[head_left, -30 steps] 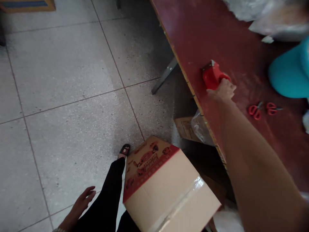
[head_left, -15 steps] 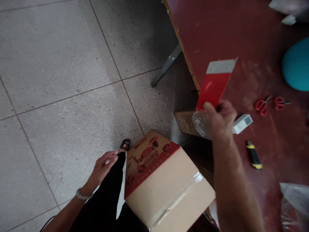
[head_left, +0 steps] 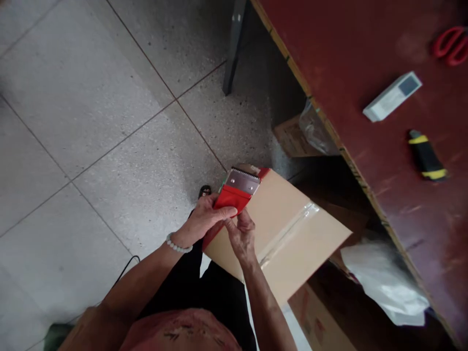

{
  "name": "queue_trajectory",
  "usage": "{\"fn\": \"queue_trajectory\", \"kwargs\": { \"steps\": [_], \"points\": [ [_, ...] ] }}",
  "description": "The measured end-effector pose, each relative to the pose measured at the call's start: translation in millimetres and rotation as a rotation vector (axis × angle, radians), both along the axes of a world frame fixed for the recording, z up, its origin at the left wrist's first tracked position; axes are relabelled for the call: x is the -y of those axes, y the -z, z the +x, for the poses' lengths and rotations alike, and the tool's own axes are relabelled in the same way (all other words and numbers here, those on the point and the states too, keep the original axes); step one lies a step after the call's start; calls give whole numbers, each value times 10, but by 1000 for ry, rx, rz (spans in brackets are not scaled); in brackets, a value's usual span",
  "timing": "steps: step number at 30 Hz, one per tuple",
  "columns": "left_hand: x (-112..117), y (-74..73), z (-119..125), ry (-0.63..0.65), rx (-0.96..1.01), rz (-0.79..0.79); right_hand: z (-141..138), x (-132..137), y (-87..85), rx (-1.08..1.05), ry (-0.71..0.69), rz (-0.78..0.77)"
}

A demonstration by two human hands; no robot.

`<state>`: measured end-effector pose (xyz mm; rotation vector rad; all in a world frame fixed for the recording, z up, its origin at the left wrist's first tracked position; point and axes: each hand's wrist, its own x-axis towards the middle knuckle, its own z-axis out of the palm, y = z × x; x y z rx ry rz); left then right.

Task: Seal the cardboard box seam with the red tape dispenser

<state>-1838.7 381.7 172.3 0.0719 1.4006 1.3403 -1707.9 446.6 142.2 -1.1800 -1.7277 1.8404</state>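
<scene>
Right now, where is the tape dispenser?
In the head view, the tape dispenser is near the centre, in the left hand and right hand, over the left side of the cardboard box.

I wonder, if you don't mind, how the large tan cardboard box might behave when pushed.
The large tan cardboard box would probably stay stiff, since its visible face looks flat and its edges straight. The strip of shiny clear tape across it would likely help it hold together. Its contents are hidden, so its weight is hard to judge.
</scene>
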Motion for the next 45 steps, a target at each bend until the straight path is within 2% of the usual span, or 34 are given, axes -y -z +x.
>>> {"fn": "queue_trajectory", "kwargs": {
  "steps": [2,4,8,10,13,17,20,24,29,36,40,43,45],
  "points": [
    [32,11,185,42,-73,-31,296,-145,-14,47,-94,146],
    [53,-20,341,95,-207,-57,602,-332,-104,38,-112,159],
    [107,-89,621,254,-639,-108,1086,-733,-364,-82,-34,30],
    [154,-86,766,350,-813,-116,1235,-908,-447,-112,-52,-17],
    [248,-69,994,471,-946,-101,1403,-1077,-481,-114,-146,-113],
    [389,-113,1336,537,-1054,-94,1652,-1055,-474,-127,-194,-236],
    [500,-191,1644,546,-1058,-116,1866,-918,-508,-168,-125,-291],
    [645,-314,2084,507,-964,-158,2151,-713,-547,-154,-29,-252],
    [801,-368,2472,511,-814,-221,2442,-497,-452,-55,48,-257],
    [1061,-379,2690,657,-727,-138,2688,-290,-333,125,162,-266],
    [1143,-433,2786,639,-702,-23,2807,-211,-306,191,216,-285],
    [1098,-500,2776,614,-694,10,2801,-325,-301,202,265,-271],
    [1056,-584,2729,622,-692,4,2755,-558,-286,169,316,-183]
  ]
}}
